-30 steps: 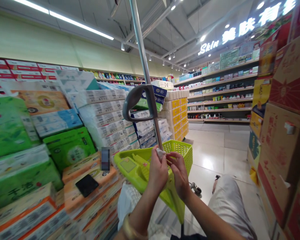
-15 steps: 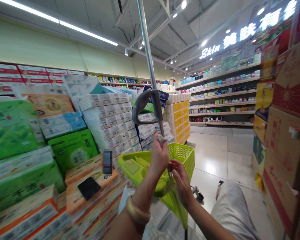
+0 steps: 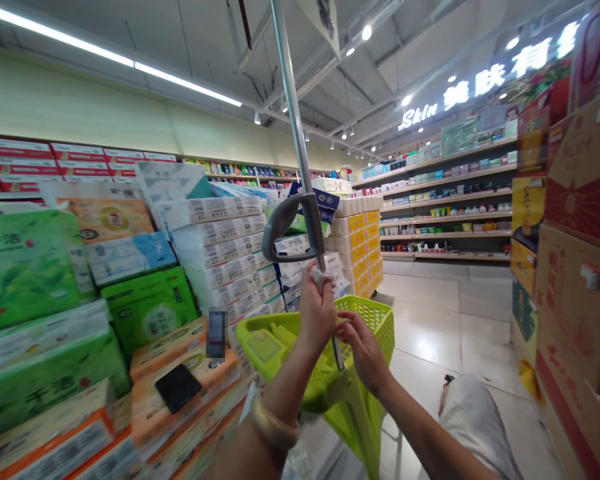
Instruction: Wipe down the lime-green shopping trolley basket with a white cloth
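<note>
Pinching 1 crumpled white wipe (image 3: 321, 277) at 1 shiny metal pole (image 3: 295, 127): your left hand (image 3: 318, 312). Fingers curled, grip unclear: your right hand (image 3: 364, 347).

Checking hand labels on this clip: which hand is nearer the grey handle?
Left. The left hand is at the metal pole, just below the grey handle; the right hand is lower, beside the pole.
</note>
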`<state>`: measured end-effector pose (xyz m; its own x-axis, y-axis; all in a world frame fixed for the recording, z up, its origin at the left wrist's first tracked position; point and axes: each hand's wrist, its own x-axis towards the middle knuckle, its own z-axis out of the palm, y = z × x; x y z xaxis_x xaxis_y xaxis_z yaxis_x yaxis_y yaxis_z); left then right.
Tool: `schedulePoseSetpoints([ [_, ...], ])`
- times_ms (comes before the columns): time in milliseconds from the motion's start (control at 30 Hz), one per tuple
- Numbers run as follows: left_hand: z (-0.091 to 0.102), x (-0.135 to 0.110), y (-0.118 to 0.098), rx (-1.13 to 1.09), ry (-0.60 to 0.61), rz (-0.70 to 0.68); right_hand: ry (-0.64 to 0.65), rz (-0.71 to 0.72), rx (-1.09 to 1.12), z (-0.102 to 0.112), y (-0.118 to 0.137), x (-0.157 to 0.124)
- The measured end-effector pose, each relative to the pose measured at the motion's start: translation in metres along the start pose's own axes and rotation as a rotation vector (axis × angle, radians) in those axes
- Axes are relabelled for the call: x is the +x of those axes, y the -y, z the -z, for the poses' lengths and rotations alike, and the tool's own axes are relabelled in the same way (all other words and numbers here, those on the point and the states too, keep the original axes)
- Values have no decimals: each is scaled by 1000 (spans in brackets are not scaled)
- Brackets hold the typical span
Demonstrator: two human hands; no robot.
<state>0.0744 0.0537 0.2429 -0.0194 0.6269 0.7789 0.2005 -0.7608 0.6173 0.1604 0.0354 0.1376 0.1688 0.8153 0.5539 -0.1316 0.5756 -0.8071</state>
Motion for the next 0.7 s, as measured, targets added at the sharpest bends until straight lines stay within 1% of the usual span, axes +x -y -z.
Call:
schedulePoseSetpoints([
  [67, -3, -16, 9, -3, 14, 47, -94, 128, -3, -1, 18, 11],
  [133, -6, -26, 12, -7, -21, 68, -165, 271, -18, -3, 37, 18],
  [167, -6, -29, 9, -27, -37, 85, -153, 330, -43, -4, 45, 20],
  [233, -6, -31, -1, -129, -39, 146, -89, 412, -98, -7, 56, 20],
  [300, -4, -31, -16, -311, 0, 232, -42, 457, -140, -10, 60, 18],
  [367, -2, -31, -30, -459, 50, 298, -47, 482, -161, -13, 59, 18],
  [400, -1, -31, -35, -487, 66, 310, -58, 488, -169, -15, 58, 20],
  [467, 0, -33, -41, -470, 90, 295, -102, 469, -160, -17, 58, 29],
  [567, 3, -31, -44, -391, 82, 193, -179, 366, 2, -20, 65, 53],
  [633, 10, -24, -46, -380, 2, 103, -183, 271, 165, -21, 73, 71],
  [700, 20, -12, -52, -426, -115, 27, -163, 163, 314, -23, 82, 90],
])
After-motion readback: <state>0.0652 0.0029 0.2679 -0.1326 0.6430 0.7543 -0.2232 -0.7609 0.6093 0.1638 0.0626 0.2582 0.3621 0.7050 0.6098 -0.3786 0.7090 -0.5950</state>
